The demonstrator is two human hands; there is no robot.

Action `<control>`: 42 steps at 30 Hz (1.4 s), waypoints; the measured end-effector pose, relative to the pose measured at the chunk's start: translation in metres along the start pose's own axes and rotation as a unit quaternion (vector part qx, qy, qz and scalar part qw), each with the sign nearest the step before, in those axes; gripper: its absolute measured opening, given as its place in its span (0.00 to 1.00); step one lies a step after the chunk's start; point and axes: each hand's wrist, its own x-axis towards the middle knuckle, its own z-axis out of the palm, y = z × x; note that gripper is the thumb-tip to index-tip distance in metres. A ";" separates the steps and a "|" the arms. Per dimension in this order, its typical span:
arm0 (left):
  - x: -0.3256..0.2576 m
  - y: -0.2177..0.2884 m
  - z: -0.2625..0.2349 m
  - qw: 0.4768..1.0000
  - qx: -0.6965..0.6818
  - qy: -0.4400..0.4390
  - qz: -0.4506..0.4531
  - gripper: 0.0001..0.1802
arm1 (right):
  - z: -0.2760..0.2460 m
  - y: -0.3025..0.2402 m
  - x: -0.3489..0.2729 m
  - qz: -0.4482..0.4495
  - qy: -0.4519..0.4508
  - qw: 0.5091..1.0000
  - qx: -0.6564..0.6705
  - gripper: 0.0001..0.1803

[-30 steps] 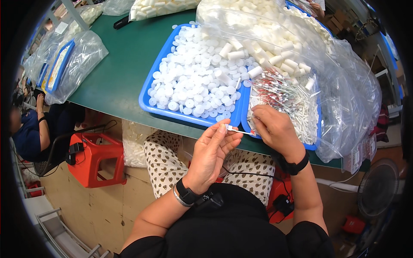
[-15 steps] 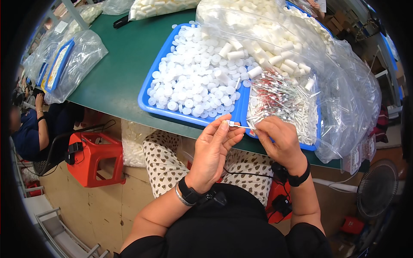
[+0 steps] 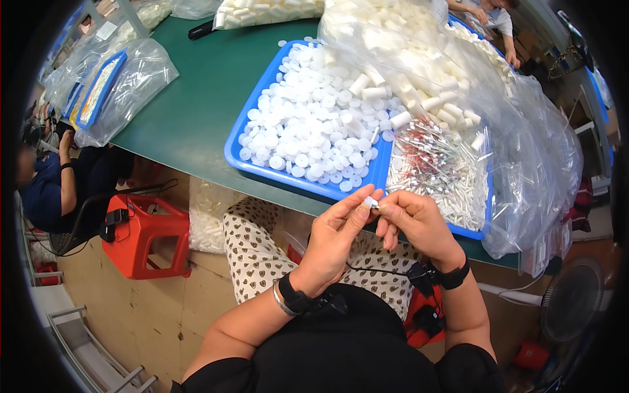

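Over the front edge of the tray, my left hand (image 3: 335, 237) pinches a small white plastic part (image 3: 371, 202) between thumb and forefinger. My right hand (image 3: 419, 224) is closed too, its thumb and forefinger at the right end of this same part. The fingertips of both hands nearly meet; whatever lies between the right fingers is mostly hidden. Just beyond my hands, white plastic discs (image 3: 301, 124) fill the left side of a blue tray (image 3: 230, 145). Thin white and silvery pins (image 3: 442, 173), some with red, lie heaped on the right.
A clear bag (image 3: 524, 150) of cream cylinders (image 3: 452, 108) covers the back right of the green table (image 3: 170, 124). A black pen-like object (image 3: 200, 30) lies at the back. A red stool (image 3: 147, 232) stands left, a fan (image 3: 572, 298) right. Other people work at left and far right.
My right hand has closed in on the left one; the thin rod that showed between them is now out of sight. Both hands sit slightly lower and farther right, and the view has shifted.
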 end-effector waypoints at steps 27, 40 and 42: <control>-0.003 0.030 -0.013 0.987 0.067 0.013 0.146 0.20 | 0.020 -0.023 0.021 -0.286 0.135 0.895 -0.314 0.11; -0.028 -0.007 -0.022 0.975 0.197 -0.054 0.083 0.15 | 0.011 0.032 -0.036 0.035 -0.013 0.989 0.145 0.15; -0.029 -0.002 -0.019 0.956 0.267 -0.059 0.105 0.15 | 0.014 0.037 -0.039 0.008 0.026 0.994 0.110 0.15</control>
